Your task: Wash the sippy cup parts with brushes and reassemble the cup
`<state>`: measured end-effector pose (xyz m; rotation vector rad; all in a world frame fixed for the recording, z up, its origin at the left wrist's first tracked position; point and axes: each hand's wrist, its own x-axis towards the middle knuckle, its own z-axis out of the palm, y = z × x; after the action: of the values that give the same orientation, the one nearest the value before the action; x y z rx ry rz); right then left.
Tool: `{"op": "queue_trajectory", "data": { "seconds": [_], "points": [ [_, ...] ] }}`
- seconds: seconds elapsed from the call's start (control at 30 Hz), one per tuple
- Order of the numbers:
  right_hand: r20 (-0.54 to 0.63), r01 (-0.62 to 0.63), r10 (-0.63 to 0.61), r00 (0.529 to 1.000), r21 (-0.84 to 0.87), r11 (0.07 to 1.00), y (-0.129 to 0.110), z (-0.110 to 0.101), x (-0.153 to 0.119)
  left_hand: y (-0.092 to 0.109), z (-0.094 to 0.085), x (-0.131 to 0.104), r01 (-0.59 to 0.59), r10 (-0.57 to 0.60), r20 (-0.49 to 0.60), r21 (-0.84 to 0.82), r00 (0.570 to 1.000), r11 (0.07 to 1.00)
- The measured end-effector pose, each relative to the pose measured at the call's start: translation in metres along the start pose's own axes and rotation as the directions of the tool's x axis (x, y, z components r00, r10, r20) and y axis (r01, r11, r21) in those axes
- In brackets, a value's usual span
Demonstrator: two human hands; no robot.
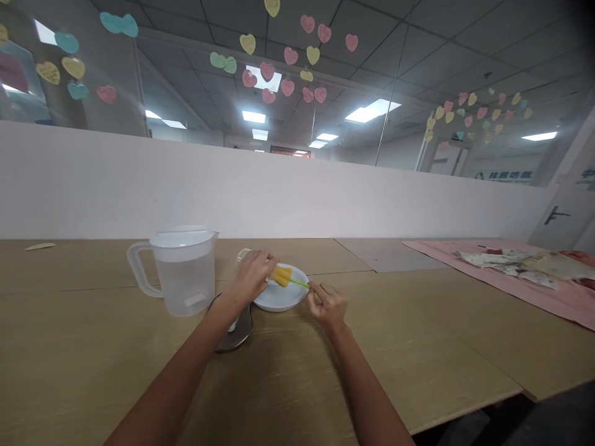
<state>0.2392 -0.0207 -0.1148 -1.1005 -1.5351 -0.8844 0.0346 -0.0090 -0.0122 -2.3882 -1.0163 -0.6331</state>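
My left hand (pixel 253 275) is closed around what looks like a clear cup (pixel 242 254); only its rounded end shows past the hand. At the fingertips of that hand is a yellow sponge-like brush head (pixel 282 275), partly hidden by the fingers. From it a thin green handle (pixel 300 284) runs right to my right hand (pixel 328 305), which pinches its end. Both hands are above a white bowl (pixel 279 303) on the table. Under my left wrist lies a dark, rounded flat object (pixel 237 337), mostly covered by the forearm, with something small and white on it.
A lidded translucent pitcher (pixel 186 279) stands left of the bowl, its handle facing left. On the right, a pink cloth (pixel 437 251) carries crumpled fabric (pixel 515 263). A grey sheet (pixel 390 255) lies at the back of the wooden table (pixel 395 359), against a white low wall (pixel 279 192).
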Motion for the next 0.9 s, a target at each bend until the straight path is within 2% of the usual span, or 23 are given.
{"op": "queue_trajectory", "data": {
  "seconds": [0.17,0.27,0.47,0.6,0.73,0.9],
  "points": [
    [0.041,0.054,-0.052,0.998,-0.048,0.997,-0.023,0.004,0.002,0.013,0.010,0.002,-0.081,0.083,0.023,-0.078,0.996,0.994],
    [0.069,0.051,-0.048,0.996,-0.045,0.998,-0.028,0.007,0.002,0.011,0.014,0.002,-0.093,0.095,0.015,-0.085,0.995,0.992],
    [0.142,-0.108,0.087,0.986,0.151,0.983,-0.022,0.012,-0.003,0.001,0.022,-0.002,-0.010,0.015,0.064,-0.072,0.998,0.997],
    [0.208,-0.209,0.167,0.964,0.200,0.957,-0.022,0.015,-0.005,0.013,0.028,-0.001,-0.078,0.081,0.086,-0.037,0.993,0.996],
    [0.221,-0.237,0.186,0.957,0.230,0.944,-0.018,0.015,-0.005,0.017,0.023,0.000,-0.104,0.104,0.067,-0.001,0.992,0.995],
    [0.197,-0.221,0.177,0.964,0.230,0.948,0.001,0.009,-0.004,0.001,0.015,-0.001,-0.082,0.083,-0.004,0.146,0.996,0.986]
  ]
}}
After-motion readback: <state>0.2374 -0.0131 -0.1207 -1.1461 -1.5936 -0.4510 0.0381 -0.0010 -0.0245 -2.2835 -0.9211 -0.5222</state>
